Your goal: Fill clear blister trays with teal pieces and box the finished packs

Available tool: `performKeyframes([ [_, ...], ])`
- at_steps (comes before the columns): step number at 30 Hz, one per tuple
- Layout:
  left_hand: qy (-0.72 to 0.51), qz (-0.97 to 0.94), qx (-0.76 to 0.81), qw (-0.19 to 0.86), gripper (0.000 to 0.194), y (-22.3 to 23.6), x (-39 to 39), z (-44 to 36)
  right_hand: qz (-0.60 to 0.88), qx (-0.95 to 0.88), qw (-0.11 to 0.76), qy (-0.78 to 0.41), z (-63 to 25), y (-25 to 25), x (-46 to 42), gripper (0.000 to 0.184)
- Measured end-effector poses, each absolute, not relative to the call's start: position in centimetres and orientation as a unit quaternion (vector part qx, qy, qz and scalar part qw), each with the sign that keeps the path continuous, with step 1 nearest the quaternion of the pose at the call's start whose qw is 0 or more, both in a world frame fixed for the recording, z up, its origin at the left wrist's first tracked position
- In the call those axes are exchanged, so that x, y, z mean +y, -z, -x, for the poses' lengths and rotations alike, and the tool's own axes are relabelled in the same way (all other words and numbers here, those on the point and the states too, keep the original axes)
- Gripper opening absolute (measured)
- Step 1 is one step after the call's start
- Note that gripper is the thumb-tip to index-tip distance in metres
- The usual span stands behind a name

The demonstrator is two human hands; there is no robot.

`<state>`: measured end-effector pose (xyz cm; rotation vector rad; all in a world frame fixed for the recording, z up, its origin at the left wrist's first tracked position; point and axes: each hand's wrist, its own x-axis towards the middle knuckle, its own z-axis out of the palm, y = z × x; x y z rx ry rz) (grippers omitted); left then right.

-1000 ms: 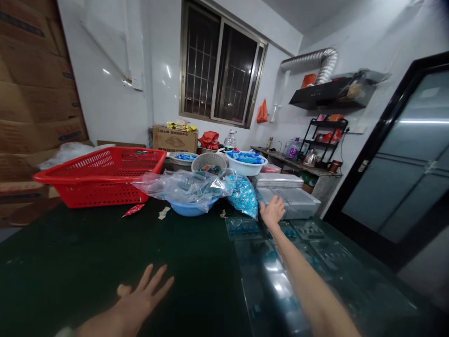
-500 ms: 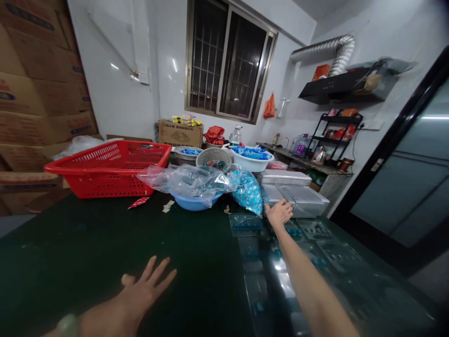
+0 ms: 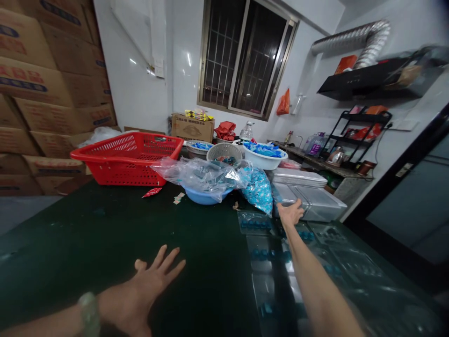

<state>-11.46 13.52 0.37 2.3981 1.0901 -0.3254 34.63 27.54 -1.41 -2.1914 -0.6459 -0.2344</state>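
Note:
My left hand (image 3: 149, 285) is held over the dark green table (image 3: 115, 234) with fingers spread and nothing in it; a pale bangle circles the wrist. Farther off, my right hand (image 3: 290, 214) reaches to the front of a stack of clear plastic trays (image 3: 321, 199), fingers apart, holding nothing that I can see. Whether its fingertips touch the stack is unclear. Left of that hand lies a clear bag of small blue wrapped pieces (image 3: 258, 189). Below the right arm, rows of clear trays (image 3: 261, 250) lie on the table, several with blue pieces in them.
A red plastic basket (image 3: 126, 171) stands at the back left. Beside it, a blue basin (image 3: 206, 196) sits under a crumpled clear bag (image 3: 199, 175). Behind are a grey basket (image 3: 224, 152), a white basin of blue packets (image 3: 264, 160) and a cardboard box (image 3: 192, 128).
The view has swung left and slightly down, so everything sits farther right. My right hand's fingers look more curled near the tray stack. The left hand stays spread.

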Motion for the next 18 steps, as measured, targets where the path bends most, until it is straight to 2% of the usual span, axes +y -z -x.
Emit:
performKeyframes([
  [10,0.107,-0.884,0.387,0.239,0.135,0.2,13.7,11.8,0.845,-0.237,0.464,0.124,-36.0,2.6,27.3,0.081],
  [18,0.140,-0.868,0.408,0.248,0.139,-1.1,13.3,11.1,0.822,-0.235,0.496,0.149,-35.4,2.7,25.7,0.079],
])
